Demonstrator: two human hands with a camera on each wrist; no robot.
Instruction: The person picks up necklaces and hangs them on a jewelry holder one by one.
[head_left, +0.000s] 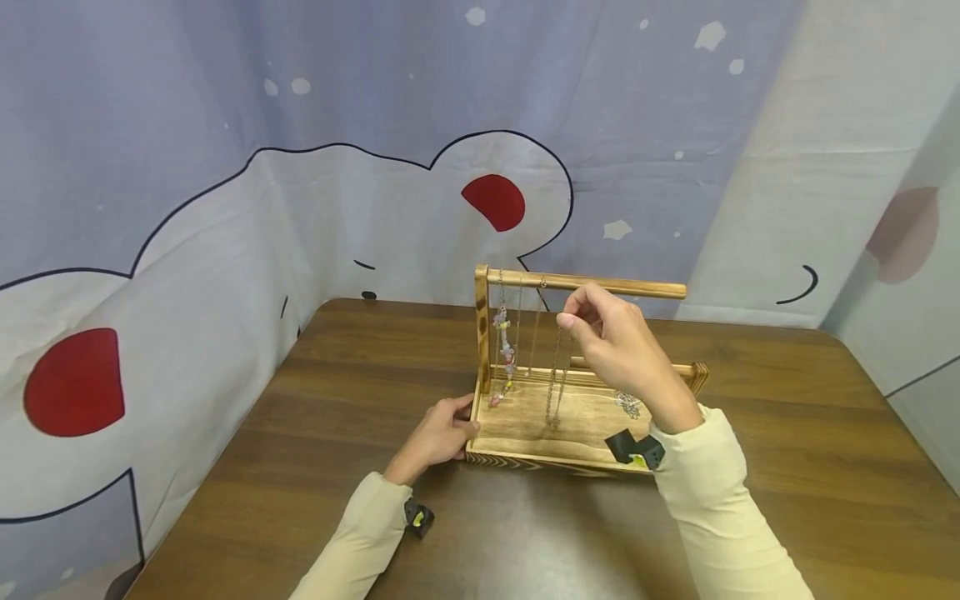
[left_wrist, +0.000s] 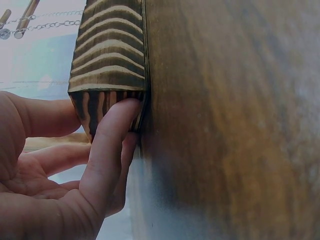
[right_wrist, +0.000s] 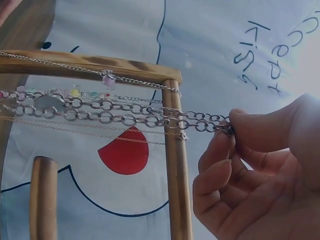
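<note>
A wooden jewelry stand (head_left: 517, 437) with a tray base and a raised bar (head_left: 645, 288) stands on the table. My left hand (head_left: 437, 429) grips the tray's left end, its fingers bent around the striped wooden edge (left_wrist: 107, 55). Between thumb and fingertips, my right hand (head_left: 622, 346) pinches a silver chain necklace (right_wrist: 105, 116) just in front of the bar. The doubled chain hangs down over the tray. On the bar's left part hang a pastel beaded necklace (head_left: 507, 350) and thin chains, one of them gold-toned (head_left: 536, 333).
A small heap of silver chain (head_left: 628, 405) lies in the tray's right part, partly behind my right wrist. A lower wooden bar (head_left: 682, 369) runs along the right side. The brown table (head_left: 360, 367) backs onto a patterned cloth (head_left: 360, 217).
</note>
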